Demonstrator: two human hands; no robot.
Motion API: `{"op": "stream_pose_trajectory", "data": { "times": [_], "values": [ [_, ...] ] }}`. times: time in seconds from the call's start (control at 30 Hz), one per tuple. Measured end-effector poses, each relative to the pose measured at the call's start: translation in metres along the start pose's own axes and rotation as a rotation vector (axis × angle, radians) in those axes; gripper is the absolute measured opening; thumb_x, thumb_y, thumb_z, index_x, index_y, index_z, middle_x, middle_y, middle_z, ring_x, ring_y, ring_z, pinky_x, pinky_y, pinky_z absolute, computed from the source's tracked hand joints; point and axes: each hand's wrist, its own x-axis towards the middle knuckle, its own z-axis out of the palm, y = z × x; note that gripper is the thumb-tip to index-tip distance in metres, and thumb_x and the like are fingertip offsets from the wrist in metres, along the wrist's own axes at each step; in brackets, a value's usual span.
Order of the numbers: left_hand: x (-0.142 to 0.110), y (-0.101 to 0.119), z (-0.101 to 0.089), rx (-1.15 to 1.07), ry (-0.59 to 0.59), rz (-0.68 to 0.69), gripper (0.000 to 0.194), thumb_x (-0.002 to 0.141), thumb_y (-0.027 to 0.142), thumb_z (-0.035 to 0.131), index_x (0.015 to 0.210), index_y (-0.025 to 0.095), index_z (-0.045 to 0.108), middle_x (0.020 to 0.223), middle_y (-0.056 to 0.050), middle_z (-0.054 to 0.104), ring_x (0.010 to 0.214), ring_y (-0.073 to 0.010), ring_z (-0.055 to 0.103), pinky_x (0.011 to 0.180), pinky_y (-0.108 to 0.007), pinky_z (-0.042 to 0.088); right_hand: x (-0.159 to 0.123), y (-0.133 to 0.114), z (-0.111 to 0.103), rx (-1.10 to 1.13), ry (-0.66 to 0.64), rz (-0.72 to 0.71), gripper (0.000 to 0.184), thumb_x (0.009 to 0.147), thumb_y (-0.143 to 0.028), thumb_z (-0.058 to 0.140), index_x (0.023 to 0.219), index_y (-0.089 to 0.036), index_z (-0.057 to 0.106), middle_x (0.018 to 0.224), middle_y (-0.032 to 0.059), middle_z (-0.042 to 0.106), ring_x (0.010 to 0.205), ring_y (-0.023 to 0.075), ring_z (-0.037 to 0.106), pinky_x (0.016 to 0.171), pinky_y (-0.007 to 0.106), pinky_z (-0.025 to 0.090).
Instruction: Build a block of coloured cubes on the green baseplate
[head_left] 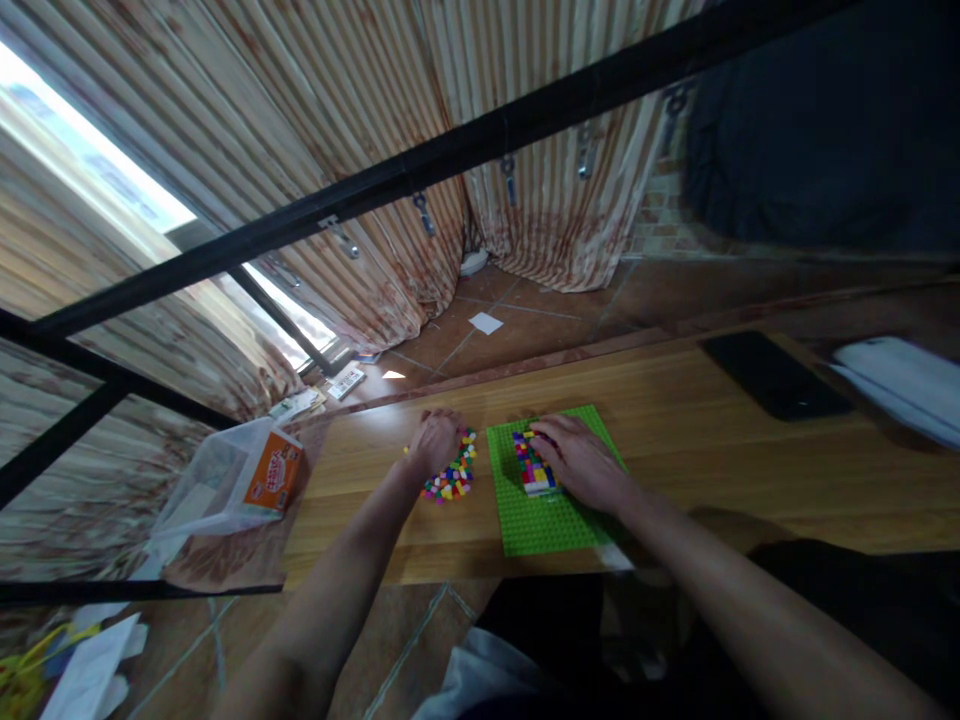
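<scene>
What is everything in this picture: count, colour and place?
Loose bricks: many, multicoloured, on table
Brick cluster: one, multicoloured, on baseplate
Baseplate: one, green, on table
Table: one, brown, centre
Slab: one, black, table's right
Unclear item: one, white, far right
Bin: one, clear, orange label, left
Curtains: count unclear, beige striped, background
Bars: several, black, across view
Papers: several, white, on floor
Floor: one, brown, below table
Dark shape: one, blackish, upper right
Left hand: one, over loose bricks
Right hand: one, at brick cluster
</scene>
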Motion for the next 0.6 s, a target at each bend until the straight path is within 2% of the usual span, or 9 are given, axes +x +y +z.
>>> {"op": "stream_pose_trajectory", "data": {
  "times": [0.13,0.27,0.47,0.6],
  "values": [
    [-0.001,0.002,-0.001,0.022,-0.01,0.02,0.023,0.091,0.021,0.044,0.094,0.018,0.067,0.099,-0.01,0.071,0.099,-0.0239,0.062,0.096,-0.04,0.04,0.001,0.001,0.0,-0.001,-0.016,0.003,0.03,0.099,-0.036,0.042,0.109,-0.02,0.066,0.109,0.0103,0.067,0.105,0.0243,0.059,0.096,0.041,0.046],
    [-0.006,0.005,-0.003,-0.012,0.058,0.02,0.024,0.092,0.022,0.044,0.094,0.018,0.068,0.1,-0.01,0.071,0.1,-0.0254,0.061,0.097,-0.043,0.04,0.001,0.001,0.0,-0.005,-0.014,-0.007,0.029,0.099,-0.035,0.042,0.109,-0.021,0.065,0.109,0.0092,0.066,0.104,0.0233,0.059,0.095,0.04,0.046],
    [-0.031,0.012,0.001,-0.429,0.317,-0.114,0.019,0.092,0.021,0.045,0.092,0.018,0.064,0.098,-0.008,0.069,0.098,-0.0203,0.062,0.09,-0.034,0.047,0.0,0.0,0.0,-0.01,-0.019,0.006,0.03,0.099,-0.035,0.042,0.112,-0.02,0.065,0.109,0.01,0.066,0.104,0.0238,0.059,0.096,0.041,0.045],
    [-0.048,0.016,0.006,-0.677,0.381,-0.203,0.019,0.092,0.025,0.045,0.094,0.018,0.062,0.09,-0.006,0.07,0.084,-0.0176,0.065,0.077,-0.028,0.049,0.0,0.001,0.0,-0.011,-0.007,0.005,0.029,0.099,-0.034,0.044,0.113,-0.021,0.065,0.108,0.0093,0.066,0.105,0.0238,0.058,0.096,0.04,0.045]
  ]
}}
